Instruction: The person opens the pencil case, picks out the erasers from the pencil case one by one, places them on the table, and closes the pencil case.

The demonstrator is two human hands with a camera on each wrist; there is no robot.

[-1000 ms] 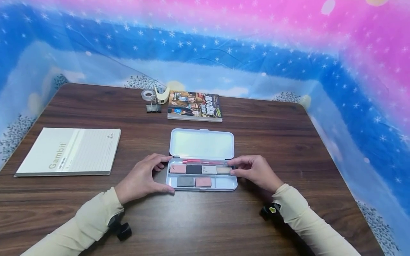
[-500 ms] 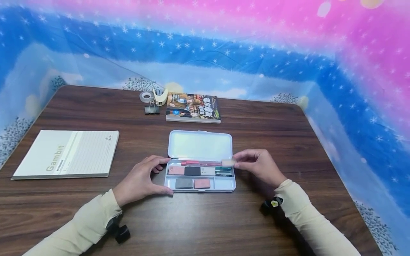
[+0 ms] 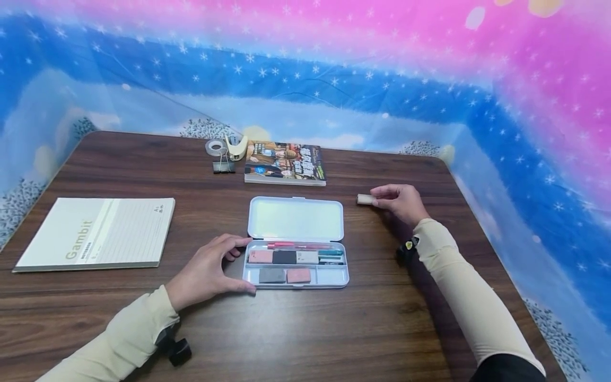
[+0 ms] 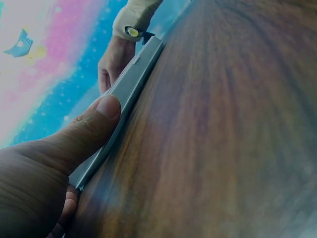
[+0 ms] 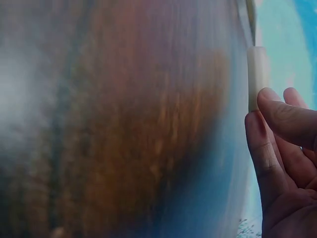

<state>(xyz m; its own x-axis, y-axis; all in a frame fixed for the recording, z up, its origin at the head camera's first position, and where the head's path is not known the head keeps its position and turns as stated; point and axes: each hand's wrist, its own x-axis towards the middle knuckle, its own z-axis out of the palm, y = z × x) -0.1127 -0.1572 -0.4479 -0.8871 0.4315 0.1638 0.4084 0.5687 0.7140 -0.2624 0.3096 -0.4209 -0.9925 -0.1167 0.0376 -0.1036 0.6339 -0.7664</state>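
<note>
A white pencil case [image 3: 296,218] lies on the table with its lid folded back. My left hand [image 3: 205,271] holds its left end, thumb at the front edge and fingers at the back corner; the left wrist view shows the thumb against the case's side [image 4: 132,77]. To the right of the lid, my right hand [image 3: 403,204] pinches a cream eraser [image 3: 365,199] between thumb and fingers, over the table. Inside the case are a pink eraser [image 3: 261,257], a black block [image 3: 284,257], a whitish block [image 3: 307,257], a grey block [image 3: 272,275], another pink eraser [image 3: 298,275] and a red pen [image 3: 275,245].
A cream notebook [image 3: 114,233] lies at the left. Toward the back are a book [image 3: 286,162] with a colourful cover, a black binder clip [image 3: 223,167], a tape roll [image 3: 216,147] and a cream stapler-like tool [image 3: 237,148]. A patterned curtain [image 3: 286,79] surrounds the table.
My right hand has lifted the cream eraser out of the case's right end and carried it right and back, uncovering green and dark sticks beneath. My left hand stays on the case.
</note>
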